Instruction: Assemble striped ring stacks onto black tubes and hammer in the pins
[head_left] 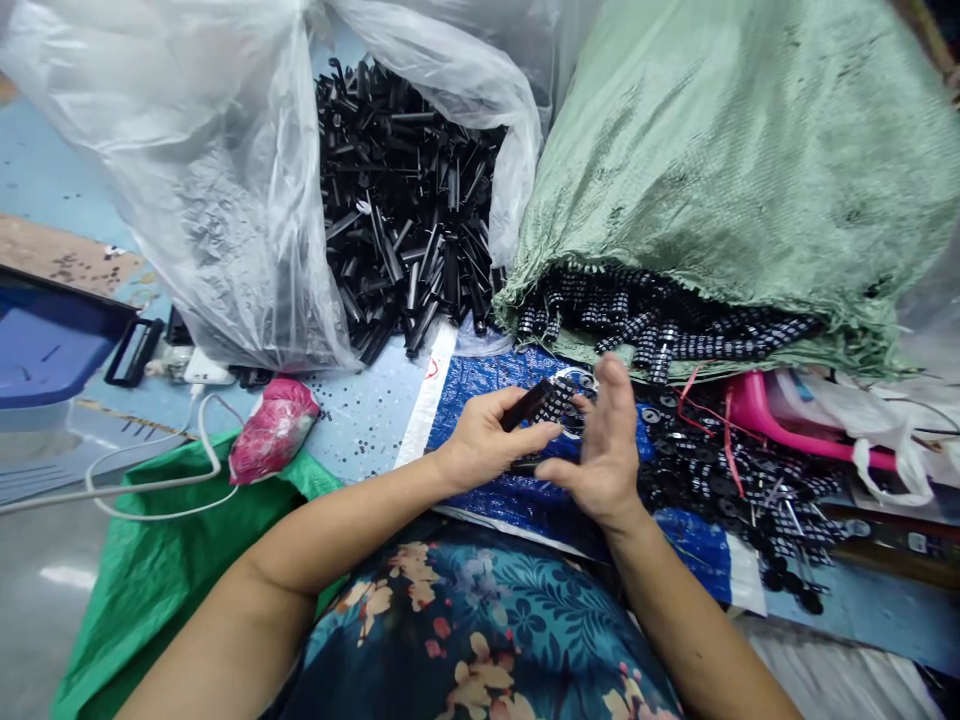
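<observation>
Over a blue-and-white plastic sheet (pixel 465 410), my left hand (pixel 480 435) is closed round a black plastic handle-like piece (pixel 527 404). A black part with white checks (pixel 556 400) lies against that piece, partly hidden; I cannot tell whether the two are joined. Just to the right is my right hand (pixel 611 455), its fingers stretched up and its thumb apart, pointing toward the left hand. Near the thumb tip a dark end (pixel 527 466) shows below my left fingers. Whether the right hand touches the checked part is unclear.
A clear plastic bag (pixel 247 200) spills black plastic pieces (pixel 412 220). Checked parts (pixel 675 335) show at the mouth of a green woven sack (pixel 735 160). More checked parts (pixel 697 470) lie right, beside a pink-rimmed container (pixel 757 405). A white cable (pixel 214 455) crosses the left.
</observation>
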